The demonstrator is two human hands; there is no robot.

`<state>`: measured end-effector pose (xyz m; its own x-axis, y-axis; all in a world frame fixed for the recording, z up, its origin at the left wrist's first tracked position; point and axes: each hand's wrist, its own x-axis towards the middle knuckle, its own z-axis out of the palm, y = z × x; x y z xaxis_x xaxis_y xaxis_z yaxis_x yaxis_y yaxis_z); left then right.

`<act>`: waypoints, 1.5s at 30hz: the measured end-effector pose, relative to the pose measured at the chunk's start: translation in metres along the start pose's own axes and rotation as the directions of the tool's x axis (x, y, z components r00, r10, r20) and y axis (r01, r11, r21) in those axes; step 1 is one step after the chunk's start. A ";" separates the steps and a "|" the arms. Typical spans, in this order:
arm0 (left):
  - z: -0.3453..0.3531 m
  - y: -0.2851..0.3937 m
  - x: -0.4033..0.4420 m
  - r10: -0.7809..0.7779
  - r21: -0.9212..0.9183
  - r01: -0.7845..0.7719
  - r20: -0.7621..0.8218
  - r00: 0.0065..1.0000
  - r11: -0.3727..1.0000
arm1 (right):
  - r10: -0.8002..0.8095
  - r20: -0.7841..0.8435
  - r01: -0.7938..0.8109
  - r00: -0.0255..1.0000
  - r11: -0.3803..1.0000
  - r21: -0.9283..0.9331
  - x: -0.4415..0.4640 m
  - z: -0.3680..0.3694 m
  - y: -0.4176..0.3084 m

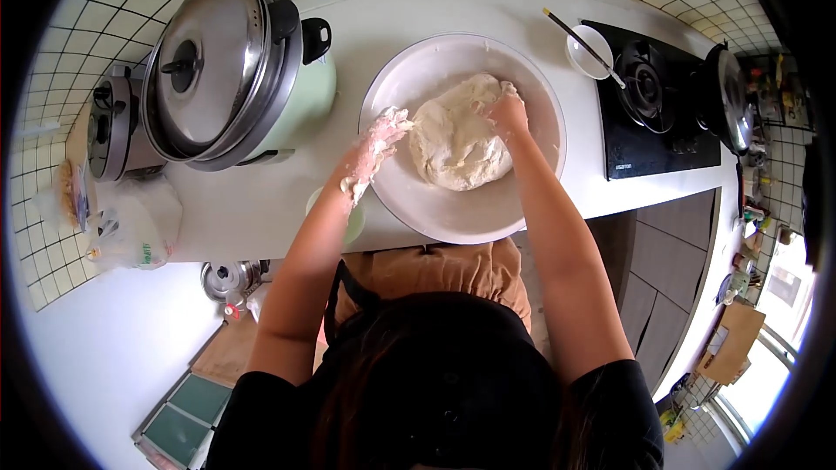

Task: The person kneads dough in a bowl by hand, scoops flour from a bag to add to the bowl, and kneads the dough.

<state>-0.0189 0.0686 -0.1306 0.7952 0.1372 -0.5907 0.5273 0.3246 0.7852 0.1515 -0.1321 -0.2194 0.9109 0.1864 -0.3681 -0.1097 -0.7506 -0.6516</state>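
Nearest: wearer's dark head (444,374) and black sleeves (261,413), 6 o'clock. Clock below read from the wide pale basin (544,117) on the counter (357,13). Large dough mass (457,135) inside, about centre. Right hand (508,111) at 2 o'clock, fingers curled closed on the dough's upper edge. Left hand (381,141) at 9, over the rim, caked in dough to the wrist; cannot tell if open or closed. Lidded pot (218,52) towards 10; white bowl (596,37) at 2, stick (579,42) across it; black hob (623,144) at 3.
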 end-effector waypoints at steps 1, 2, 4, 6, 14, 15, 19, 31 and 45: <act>-0.003 -0.001 0.010 -0.020 0.049 0.019 0.034 0.999 0.999 | -0.120 -0.007 0.119 0.993 0.990 -0.073 -0.011 -0.007 -0.007; -0.004 -0.007 0.016 0.083 0.118 -0.087 0.038 0.996 0.989 | -0.202 -0.028 0.197 0.979 0.973 -0.118 -0.024 -0.006 -0.013; -0.003 -0.016 0.029 0.331 0.292 -0.336 0.067 0.941 0.895 | -0.354 -0.057 0.334 0.934 0.917 -0.217 -0.050 -0.001 -0.020; 0.014 -0.007 0.040 0.501 0.416 -0.483 0.072 0.862 0.770 | -0.513 -0.024 0.483 0.858 0.823 -0.300 -0.080 0.007 -0.019; 0.083 -0.012 0.093 0.303 0.830 -0.436 0.341 0.890 0.348 | -0.722 0.199 0.734 0.663 0.573 -0.366 -0.163 0.010 -0.009; 0.081 -0.022 0.092 0.227 0.876 -0.388 0.331 0.916 0.288 | -0.741 0.161 0.736 0.651 0.566 -0.371 -0.167 0.006 -0.007; 0.057 -0.059 0.080 0.443 0.844 -0.528 0.440 0.781 0.095 | -0.674 0.342 0.748 0.655 0.642 -0.168 -0.172 -0.020 0.011; 0.036 -0.078 0.009 0.512 0.814 -0.556 0.412 0.754 0.164 | -0.181 0.181 0.232 0.967 0.919 -0.319 -0.065 0.022 0.052; 0.017 -0.085 0.016 0.426 0.980 -0.126 0.048 0.903 0.157 | -0.054 0.033 0.057 0.998 0.994 -0.094 -0.042 0.018 0.030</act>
<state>-0.0461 0.0275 -0.2037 0.9574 0.2178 -0.1899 0.2761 -0.8829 0.3797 0.1027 -0.1511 -0.2351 0.9018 0.2479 -0.3541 -0.0196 -0.7949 -0.6064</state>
